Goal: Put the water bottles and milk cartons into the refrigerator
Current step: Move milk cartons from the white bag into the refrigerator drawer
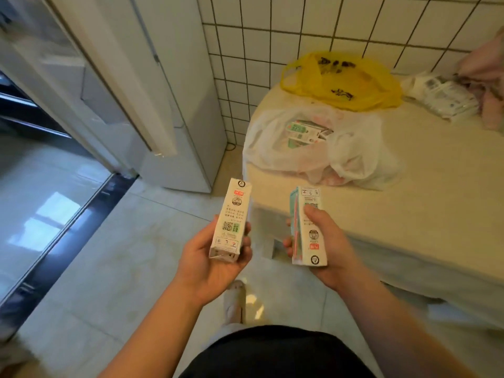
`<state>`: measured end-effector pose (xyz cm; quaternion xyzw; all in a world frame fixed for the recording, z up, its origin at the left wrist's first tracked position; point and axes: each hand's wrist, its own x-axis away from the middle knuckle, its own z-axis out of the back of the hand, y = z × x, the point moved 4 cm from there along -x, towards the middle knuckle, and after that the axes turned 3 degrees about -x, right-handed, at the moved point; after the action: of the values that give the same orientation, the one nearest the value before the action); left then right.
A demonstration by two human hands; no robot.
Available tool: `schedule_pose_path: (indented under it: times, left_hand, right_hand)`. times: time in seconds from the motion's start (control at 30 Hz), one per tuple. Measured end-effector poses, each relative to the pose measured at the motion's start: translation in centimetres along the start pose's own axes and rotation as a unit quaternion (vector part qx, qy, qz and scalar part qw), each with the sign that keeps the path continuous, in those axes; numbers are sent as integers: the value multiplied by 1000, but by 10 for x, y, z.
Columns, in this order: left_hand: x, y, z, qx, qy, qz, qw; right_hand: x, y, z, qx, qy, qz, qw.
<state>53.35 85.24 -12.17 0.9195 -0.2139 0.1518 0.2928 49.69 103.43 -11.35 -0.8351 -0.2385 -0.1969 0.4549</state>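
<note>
My left hand [210, 266] holds a white milk carton [231, 214] from below, fingers curled round its lower end. My right hand [327, 249] grips a second milk carton [306, 222] with a teal side, thumb across its face. Both cartons are held above the floor in front of me. More cartons [302, 132] lie inside a white plastic bag [351, 156] on the beige table [436, 186]. The white refrigerator [174, 105] stands at the left with its door [90, 85] swung open. No water bottles are in view.
A yellow plastic bag [343, 80] and a white packet [447, 96] lie at the back of the table against the tiled wall [300, 20]. Pink cloth [488, 77] sits at the far right. Pale floor tiles [122, 263] spread between me and the refrigerator.
</note>
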Motion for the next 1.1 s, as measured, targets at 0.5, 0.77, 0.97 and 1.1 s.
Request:
schedule_pose_path:
  times: [0.5, 0.77, 0.97, 1.1]
  left_hand:
    - [144, 191, 223, -181, 205, -93, 957]
    - [224, 312, 338, -262, 302, -122, 908]
    - [229, 385, 383, -231, 338, -138, 902]
    - [206, 431, 400, -225, 342, -153, 899]
  right_hand:
    - [-80, 180, -258, 254, -9, 17, 967]
    - [-139, 278, -408, 184, 6, -41, 982]
    - [-162, 316, -489, 33, -101, -186, 977]
    - [-194, 321, -527, 2, -171, -215, 961]
